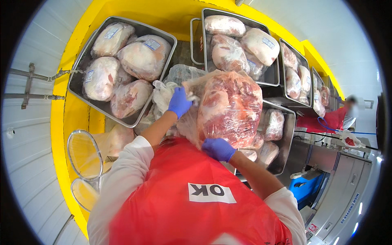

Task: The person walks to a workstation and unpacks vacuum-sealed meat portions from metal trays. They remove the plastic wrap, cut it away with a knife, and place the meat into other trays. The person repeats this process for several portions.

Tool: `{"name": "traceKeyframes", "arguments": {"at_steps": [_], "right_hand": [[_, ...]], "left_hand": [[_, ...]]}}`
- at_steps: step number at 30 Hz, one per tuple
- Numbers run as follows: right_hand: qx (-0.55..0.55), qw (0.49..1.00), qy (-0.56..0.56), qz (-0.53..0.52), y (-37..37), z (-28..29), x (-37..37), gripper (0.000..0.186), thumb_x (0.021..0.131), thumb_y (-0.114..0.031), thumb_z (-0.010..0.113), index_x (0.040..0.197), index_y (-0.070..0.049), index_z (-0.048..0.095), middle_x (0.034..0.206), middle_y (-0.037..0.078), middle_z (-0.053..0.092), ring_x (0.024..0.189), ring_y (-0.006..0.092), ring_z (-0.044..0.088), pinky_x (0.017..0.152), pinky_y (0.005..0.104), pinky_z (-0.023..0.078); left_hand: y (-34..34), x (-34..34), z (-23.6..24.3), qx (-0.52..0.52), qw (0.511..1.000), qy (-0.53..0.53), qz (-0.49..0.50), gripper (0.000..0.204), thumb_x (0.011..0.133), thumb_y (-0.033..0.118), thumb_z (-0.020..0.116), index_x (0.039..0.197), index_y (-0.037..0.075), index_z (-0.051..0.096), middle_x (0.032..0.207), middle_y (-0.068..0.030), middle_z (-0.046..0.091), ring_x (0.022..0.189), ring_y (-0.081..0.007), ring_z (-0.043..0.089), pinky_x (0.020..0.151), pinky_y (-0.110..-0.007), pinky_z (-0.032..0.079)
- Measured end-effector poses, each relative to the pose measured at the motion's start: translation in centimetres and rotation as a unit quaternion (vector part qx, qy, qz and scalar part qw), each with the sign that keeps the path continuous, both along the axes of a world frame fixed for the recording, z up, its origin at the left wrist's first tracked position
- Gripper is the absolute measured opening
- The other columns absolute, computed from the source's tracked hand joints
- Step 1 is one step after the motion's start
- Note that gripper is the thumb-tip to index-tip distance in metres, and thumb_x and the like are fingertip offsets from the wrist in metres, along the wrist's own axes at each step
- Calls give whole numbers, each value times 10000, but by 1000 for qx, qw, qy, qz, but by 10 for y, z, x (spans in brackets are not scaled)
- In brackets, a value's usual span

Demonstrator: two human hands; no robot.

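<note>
A large piece of raw meat (230, 110) in clear plastic is held up before my red apron. My left hand (179, 103), in a blue-purple glove, is closed on the loose plastic wrapping (188, 118) at the meat's left side. At the lower edge of the piece, my right hand (219, 149), gloved alike, grips it with curled fingers. More crumpled clear plastic (163, 93) bunches beyond my left hand. Behind and to the right of the meat, a metal tub (290, 134) with wrapped pieces is partly hidden.
Metal tubs of wrapped, labelled meat stand at far left (73, 77) and far right (276, 77), with several further along the yellow wall (65, 134). Clear bags on round hoops (69, 153) are at left. A blue bin (304, 187) and a co-worker's red apron (312, 123) are at right.
</note>
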State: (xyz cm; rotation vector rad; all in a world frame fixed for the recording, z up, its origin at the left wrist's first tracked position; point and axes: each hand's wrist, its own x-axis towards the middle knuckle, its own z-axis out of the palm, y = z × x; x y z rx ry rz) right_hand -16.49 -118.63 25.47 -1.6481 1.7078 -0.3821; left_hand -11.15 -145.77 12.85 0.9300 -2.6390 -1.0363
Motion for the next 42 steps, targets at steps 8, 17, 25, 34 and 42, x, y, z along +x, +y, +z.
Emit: {"name": "traceKeyframes", "arguments": {"at_steps": [8,17,25,34,42], "right_hand": [[111,973,133,-149,121,-44,-11,226,922,-362,633,955,-172,750,909,134,735,831,370,702,723,476,565],[187,873,47,-448,195,-129,-10,312,977,-323,590,972,-48,738,931,211,730,869,377,720,779,478,552],[-95,741,92,-659,191,-57,-55,184,948,-76,631,1091,-5,722,925,108,706,825,216,665,762,348,528],[-100,872,245,-411,90,-5,-77,559,841,-269,753,1356,-106,613,1469,256,456,1370,465,410,1128,536,353],[-55,898,216,-379,90,5,-85,637,846,-275,747,1429,-100,562,1559,289,355,1434,518,330,1176,541,316]], "left_hand": [[10,-6,4,-252,963,-27,-94,953,797,372,781,1542,15,305,1475,-222,436,1306,-403,464,1079,-526,375],[-9,-3,-36,-24,985,-123,-118,421,911,367,648,1153,23,621,944,-241,706,934,-413,690,867,-521,503],[-38,-24,-4,-106,983,-98,112,289,949,231,575,1169,47,547,1051,-244,677,957,-447,682,833,-527,536],[-22,-5,19,82,988,-116,-55,705,842,359,749,1405,29,482,1326,-278,588,1199,-452,594,1033,-533,468],[-86,113,-21,173,977,24,123,1030,657,457,908,1422,-72,463,1459,-282,482,1280,-416,549,1046,-475,469]]}}
